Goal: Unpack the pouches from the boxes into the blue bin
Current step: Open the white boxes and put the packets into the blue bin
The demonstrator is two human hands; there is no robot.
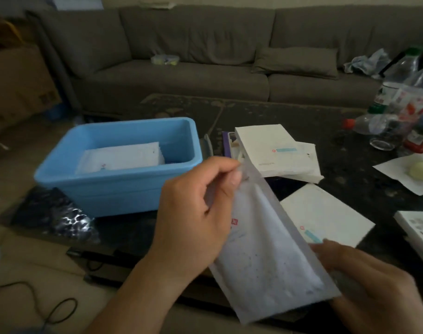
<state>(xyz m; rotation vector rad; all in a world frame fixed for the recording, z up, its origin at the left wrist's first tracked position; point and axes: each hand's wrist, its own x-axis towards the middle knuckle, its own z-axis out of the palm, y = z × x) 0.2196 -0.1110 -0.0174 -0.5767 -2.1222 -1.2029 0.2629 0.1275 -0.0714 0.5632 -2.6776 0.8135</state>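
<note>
I hold a white pouch [263,251] tilted above the near edge of the dark table. My left hand [193,208] pinches its upper end and my right hand [364,285] grips its lower right side. The blue bin [114,186] stands to the left on the table, with a stack of white pouches [123,156] lying flat inside it. A white box [270,150] lies behind the held pouch, on top of more white packets. Another white box [326,215] lies just right of the pouch.
Plastic bottles [395,107] crowd the table's far right, next to a paper sheet with a pale lump [420,172]. A further white box [420,230] shows at the right edge. A shiny dark bag [58,215] lies left of the bin. A grey sofa [205,51] is behind.
</note>
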